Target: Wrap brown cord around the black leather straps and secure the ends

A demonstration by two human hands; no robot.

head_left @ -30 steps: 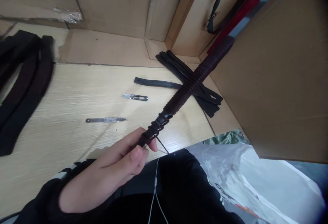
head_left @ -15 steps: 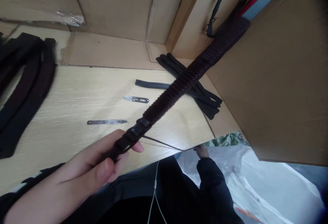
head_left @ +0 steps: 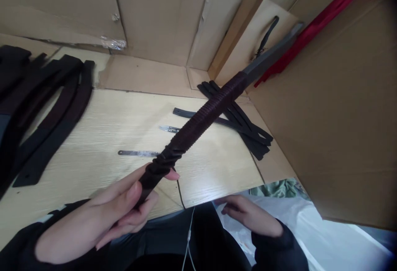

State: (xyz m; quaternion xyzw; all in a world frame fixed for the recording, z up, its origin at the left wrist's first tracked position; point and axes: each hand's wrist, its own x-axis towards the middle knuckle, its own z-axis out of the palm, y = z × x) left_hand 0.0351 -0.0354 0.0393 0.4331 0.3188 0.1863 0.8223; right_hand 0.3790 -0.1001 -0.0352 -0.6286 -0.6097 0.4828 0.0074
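My left hand (head_left: 124, 209) is closed round the lower end of a long dark strap (head_left: 204, 114), which slants up to the right. Dark brown cord is wound tightly round its middle, with looser twisted turns just above my fingers. Its upper end is bare and grey. From the wrapping, a thin cord (head_left: 179, 190) runs down over the table's front edge, where I lose sight of it. My right hand (head_left: 243, 213) is beyond the table edge, above my lap, its fingers loosely bent and apart, with nothing visible in them.
Thread snips (head_left: 169, 129) and a flat metal blade (head_left: 138, 153) lie on the table, partly behind the strap. Black curved strips are piled at left (head_left: 65, 134) and right (head_left: 251, 132). A cardboard wall (head_left: 335, 118) stands at right, with a red ribbon (head_left: 322, 25) before it.
My right hand has come back to the left and no longer draws the cord taut; the cord now hangs down. The strap's upper end has moved away from me.
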